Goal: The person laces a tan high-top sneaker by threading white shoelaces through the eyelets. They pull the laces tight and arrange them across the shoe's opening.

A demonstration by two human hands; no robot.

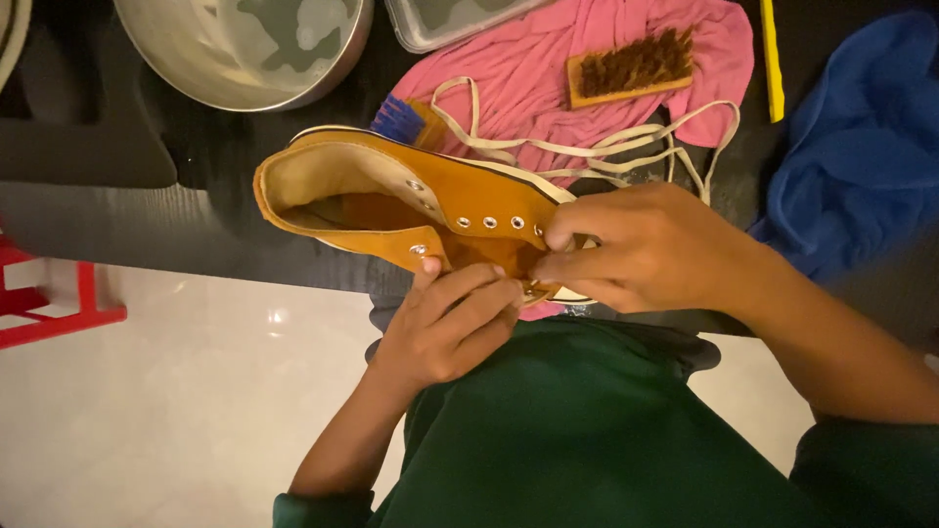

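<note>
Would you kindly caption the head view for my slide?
Both hands, left hand and right hand, grip an orange shoe near loose laces.

Shoe [391, 191] held over the surface [147, 210] edge, left hand [445, 323] below it, right hand [636, 244] at its right. Behind the shoe: cloth [548, 68] bearing brush [631, 66] and laces [587, 147]. Bowl [245, 49] far left; tray [440, 24] between bowl and cloth.

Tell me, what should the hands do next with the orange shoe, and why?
Probably reach for the white lace. The orange shoe has bare eyelets, and both the left hand and right hand already pinch its front near the lowest holes, while the lace lies loose on the pink cloth behind.
</note>
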